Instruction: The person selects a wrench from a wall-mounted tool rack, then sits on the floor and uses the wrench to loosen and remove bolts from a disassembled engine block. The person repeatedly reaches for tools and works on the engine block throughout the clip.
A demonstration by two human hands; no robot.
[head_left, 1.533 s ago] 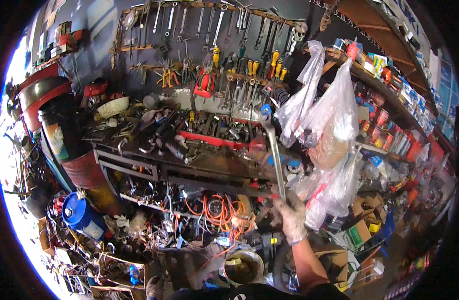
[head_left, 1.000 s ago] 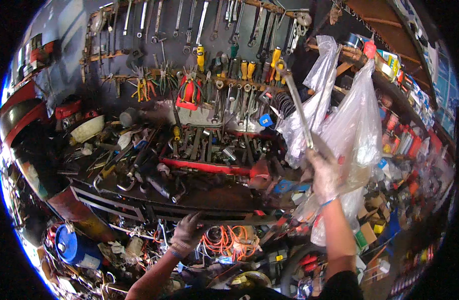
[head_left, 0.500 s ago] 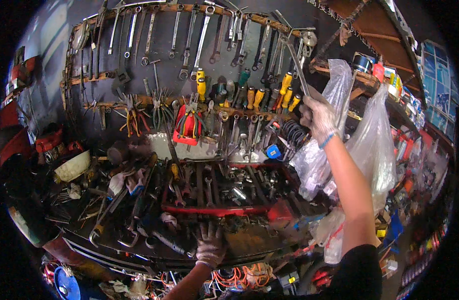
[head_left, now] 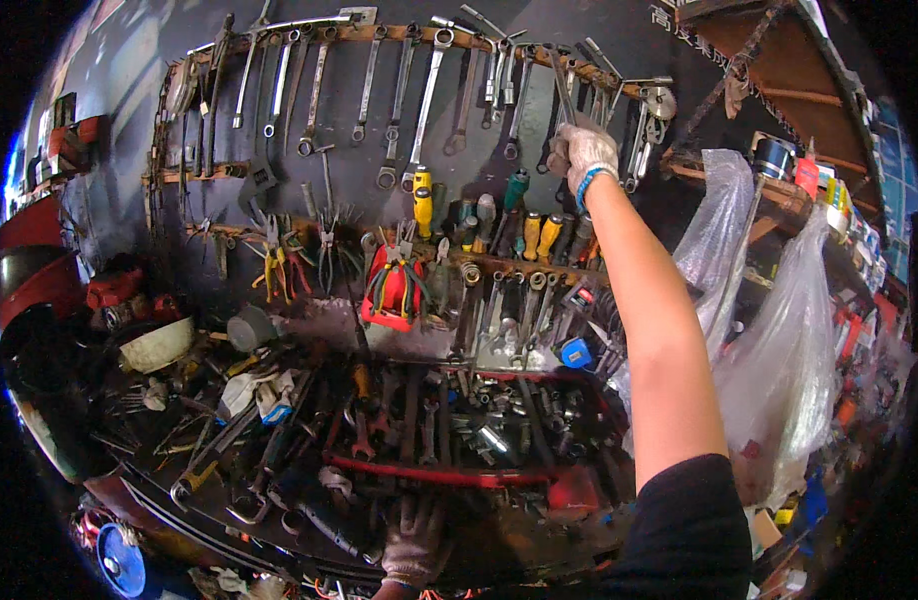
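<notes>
My right hand (head_left: 583, 152), in a pale glove with a blue band at the wrist, is raised to the upper wall rack and closed on a long steel wrench (head_left: 560, 85), whose head is up among the hanging wrenches (head_left: 431, 95). My gloved left hand (head_left: 412, 545) rests on the dark, tool-covered workbench edge with fingers spread, just below a red tray of wrenches and sockets (head_left: 444, 475).
Screwdrivers (head_left: 549, 235) and pliers (head_left: 274, 255) hang on a lower rack. Plastic bags (head_left: 779, 370) hang at the right by a crowded shelf (head_left: 794, 185). A white bowl (head_left: 157, 345) sits on the bench's left, above a blue drum (head_left: 119, 558).
My right hand has lifted the wrench up to the top rack. My left hand has come up from low in view onto the bench edge, and the view has tilted up toward the wall.
</notes>
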